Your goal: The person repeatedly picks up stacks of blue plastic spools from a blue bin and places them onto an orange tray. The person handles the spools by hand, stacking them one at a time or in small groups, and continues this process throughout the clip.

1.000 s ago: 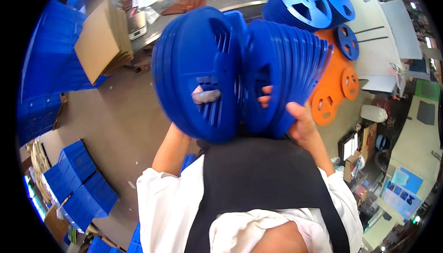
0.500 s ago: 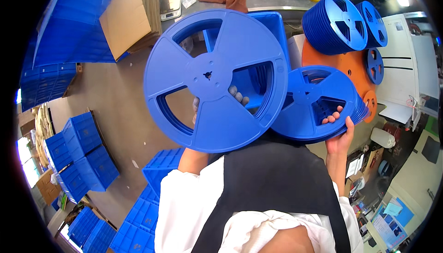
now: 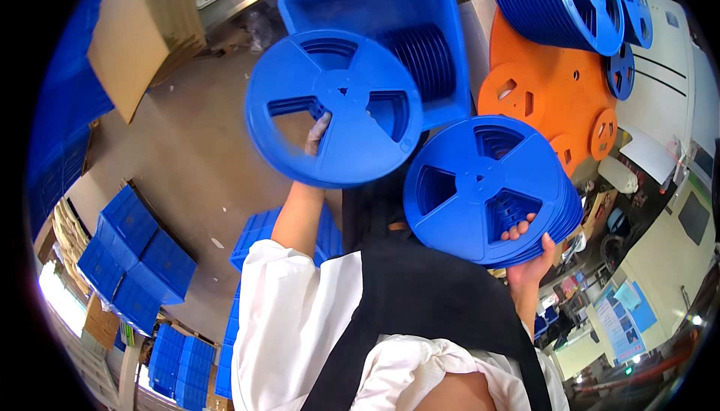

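Note:
My left hand [image 3: 316, 137] is closed on a blue plastic reel [image 3: 356, 145] with three cut-out windows. Its greyish-covered fingers reach through one window, and more of the grip is hidden behind the disc. The near rim of this reel is slightly blurred. On the right, my right hand [image 3: 529, 257] grips a stack of blue reels [image 3: 461, 220] from the lower right, fingertips hooked through a window and thumb along the outer rims. Both loads are held in front of my apron; a narrow gap separates them.
A blue bin [image 3: 322, 2] with several reels [image 3: 424, 62] inside stands just beyond. At the right, an orange machine plate [image 3: 551, 85] carries large blue reel stacks [image 3: 559, 6]. Cardboard sheets [image 3: 139, 32] lean at the far left; blue crates [image 3: 139, 250] stand on the floor.
The left reel has moved away from my body and tilted, uncovering more of the bin. My right hand's stack has shifted slightly left and lower, and the whole view has turned.

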Action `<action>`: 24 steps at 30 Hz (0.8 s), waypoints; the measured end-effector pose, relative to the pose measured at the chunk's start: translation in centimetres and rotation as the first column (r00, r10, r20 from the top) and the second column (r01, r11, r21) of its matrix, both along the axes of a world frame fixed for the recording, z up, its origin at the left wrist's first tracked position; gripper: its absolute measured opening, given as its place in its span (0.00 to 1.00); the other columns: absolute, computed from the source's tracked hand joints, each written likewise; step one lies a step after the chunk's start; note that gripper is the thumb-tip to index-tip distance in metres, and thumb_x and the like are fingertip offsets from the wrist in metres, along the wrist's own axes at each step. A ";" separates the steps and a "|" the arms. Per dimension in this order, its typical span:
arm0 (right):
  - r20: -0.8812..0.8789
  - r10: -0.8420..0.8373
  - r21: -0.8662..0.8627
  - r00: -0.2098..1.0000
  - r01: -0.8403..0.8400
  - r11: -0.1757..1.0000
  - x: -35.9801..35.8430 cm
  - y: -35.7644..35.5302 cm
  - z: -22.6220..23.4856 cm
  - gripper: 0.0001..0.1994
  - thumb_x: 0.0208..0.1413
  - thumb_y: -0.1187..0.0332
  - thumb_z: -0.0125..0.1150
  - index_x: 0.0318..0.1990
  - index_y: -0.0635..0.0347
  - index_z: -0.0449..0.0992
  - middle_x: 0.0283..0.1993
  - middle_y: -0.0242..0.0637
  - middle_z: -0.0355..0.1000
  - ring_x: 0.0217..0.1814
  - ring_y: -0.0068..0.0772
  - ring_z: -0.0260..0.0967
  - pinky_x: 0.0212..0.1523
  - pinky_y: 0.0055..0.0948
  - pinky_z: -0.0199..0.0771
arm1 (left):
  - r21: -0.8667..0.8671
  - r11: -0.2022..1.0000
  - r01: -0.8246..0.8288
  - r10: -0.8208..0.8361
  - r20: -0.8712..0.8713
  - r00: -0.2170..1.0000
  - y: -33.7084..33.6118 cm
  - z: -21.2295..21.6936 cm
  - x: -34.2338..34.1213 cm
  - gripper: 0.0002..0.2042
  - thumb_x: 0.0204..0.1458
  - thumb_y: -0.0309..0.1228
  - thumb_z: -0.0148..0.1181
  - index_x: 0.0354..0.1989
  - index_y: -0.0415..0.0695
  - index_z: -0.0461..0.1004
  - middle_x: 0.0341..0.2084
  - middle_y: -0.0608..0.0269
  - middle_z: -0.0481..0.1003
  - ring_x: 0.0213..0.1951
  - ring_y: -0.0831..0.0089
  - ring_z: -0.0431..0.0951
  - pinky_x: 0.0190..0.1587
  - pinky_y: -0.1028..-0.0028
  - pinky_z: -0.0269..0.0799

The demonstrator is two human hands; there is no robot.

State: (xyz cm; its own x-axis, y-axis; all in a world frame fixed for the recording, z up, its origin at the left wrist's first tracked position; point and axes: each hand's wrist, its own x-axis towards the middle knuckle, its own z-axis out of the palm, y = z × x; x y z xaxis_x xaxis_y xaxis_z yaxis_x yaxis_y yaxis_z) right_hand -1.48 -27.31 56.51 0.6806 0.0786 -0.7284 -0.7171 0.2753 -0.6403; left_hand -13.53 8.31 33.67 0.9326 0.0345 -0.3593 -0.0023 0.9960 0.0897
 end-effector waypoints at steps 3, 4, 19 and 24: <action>-0.058 -0.045 -0.070 0.997 0.041 0.997 -0.7 -0.4 -1.7 0.25 0.53 0.53 0.53 0.53 0.62 0.65 0.34 0.39 0.68 0.36 0.37 0.67 0.44 0.43 0.69 | 0.046 0.997 0.057 -0.047 -0.188 0.981 -0.6 -10.5 2.2 0.24 0.51 0.45 0.62 0.54 0.49 0.70 0.48 0.60 0.73 0.53 0.59 0.72 0.57 0.57 0.66; -0.073 -0.029 -0.095 0.997 0.022 0.995 -0.8 -0.5 -2.1 0.26 0.53 0.52 0.53 0.53 0.62 0.65 0.33 0.40 0.68 0.36 0.37 0.68 0.44 0.42 0.69 | 0.073 0.994 0.083 -0.059 -0.282 0.957 -1.2 -14.2 2.5 0.23 0.50 0.44 0.63 0.53 0.50 0.70 0.48 0.61 0.73 0.52 0.59 0.72 0.56 0.57 0.67; -0.277 -0.155 -0.287 0.948 0.072 0.955 -1.6 -1.0 -6.4 0.29 0.49 0.52 0.57 0.53 0.64 0.65 0.36 0.44 0.72 0.39 0.43 0.71 0.47 0.45 0.72 | 0.085 -0.836 -0.542 -0.115 -0.993 0.021 -9.0 -36.6 15.9 0.26 0.56 0.46 0.54 0.63 0.53 0.65 0.60 0.64 0.68 0.61 0.52 0.65 0.60 0.39 0.49; -0.294 -0.044 -0.212 0.955 -0.020 0.977 -0.1 -1.9 -6.2 0.28 0.48 0.54 0.57 0.53 0.64 0.65 0.36 0.44 0.72 0.39 0.43 0.71 0.47 0.45 0.71 | 0.061 -0.856 -0.514 -0.029 -0.997 -0.070 -7.7 -28.8 18.5 0.24 0.60 0.43 0.49 0.63 0.50 0.69 0.61 0.66 0.69 0.65 0.50 0.63 0.61 0.28 0.39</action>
